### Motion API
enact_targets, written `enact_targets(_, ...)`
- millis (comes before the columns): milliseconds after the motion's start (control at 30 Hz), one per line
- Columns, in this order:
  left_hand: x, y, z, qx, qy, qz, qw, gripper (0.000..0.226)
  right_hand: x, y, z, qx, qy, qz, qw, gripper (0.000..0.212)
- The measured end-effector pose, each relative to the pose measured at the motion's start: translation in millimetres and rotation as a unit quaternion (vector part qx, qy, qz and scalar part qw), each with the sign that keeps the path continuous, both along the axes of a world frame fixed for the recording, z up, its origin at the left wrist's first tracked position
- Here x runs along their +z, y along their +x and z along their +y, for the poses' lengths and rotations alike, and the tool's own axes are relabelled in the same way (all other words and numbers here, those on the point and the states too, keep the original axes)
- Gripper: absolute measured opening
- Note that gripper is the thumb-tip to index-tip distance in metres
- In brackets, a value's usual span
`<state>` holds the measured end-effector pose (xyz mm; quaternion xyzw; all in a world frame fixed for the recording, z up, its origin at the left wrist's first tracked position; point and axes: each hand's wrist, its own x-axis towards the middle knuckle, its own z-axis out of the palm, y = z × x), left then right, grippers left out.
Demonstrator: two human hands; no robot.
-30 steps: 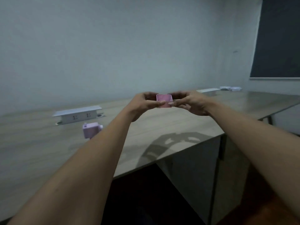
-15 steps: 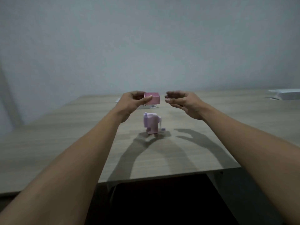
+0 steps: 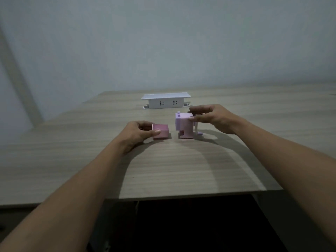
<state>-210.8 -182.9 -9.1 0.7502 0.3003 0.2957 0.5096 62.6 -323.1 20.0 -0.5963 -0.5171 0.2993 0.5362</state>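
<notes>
Box: a small pink open-topped box point(image 3: 160, 132), low at the middle of the desk point(image 3: 181, 171), just left of the sharpener with a narrow gap between them; whether it rests on the wood cannot be told.
Left hand: the left hand point(image 3: 135, 133) holds the box from its left side, with the thumb on the near rim and the fingers point(image 3: 145, 126) curled round the far side.
Sharpener: a lilac, blocky pencil sharpener point(image 3: 183, 124) stands upright on the desk, with a small crank point(image 3: 199, 132) low on its right.
Right hand: the right hand point(image 3: 212, 118) grips the sharpener's top from the right, thumb on the near face and fingers point(image 3: 198, 108) over the far top edge.
Desk surface: pale wood, the grain running side to side; arm shadows fall across it, and it is dark below the near edge.
Socket box: a white socket box point(image 3: 166, 103) with an overhanging lid stands toward the far edge, two outlets facing this way.
Room: a plain grey-white wall point(image 3: 163, 42) rises behind the far edge; the light is dim.
</notes>
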Motion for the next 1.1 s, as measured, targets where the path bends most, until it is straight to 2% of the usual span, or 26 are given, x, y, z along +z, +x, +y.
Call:
enact_targets(333,-3.1,27.5,-11.7,-0.038,-0.023,-0.006,0.999,0.03,-6.9,3.3,4.3,0.011,-0.007,0.023,1.0,0.049)
enact_targets(667,-8.6,36.3,-10.0,-0.045,-0.001,-0.008,0.999,0.038,-8.8,4.0,4.1,0.028,-0.006,0.058,0.998,0.051)
enact_targets(1100,-8.7,62.4,-17.8,-0.063,0.053,0.035,0.996,0.046,-20.4,-3.4,8.6,0.015,0.022,0.088,0.996,0.048)
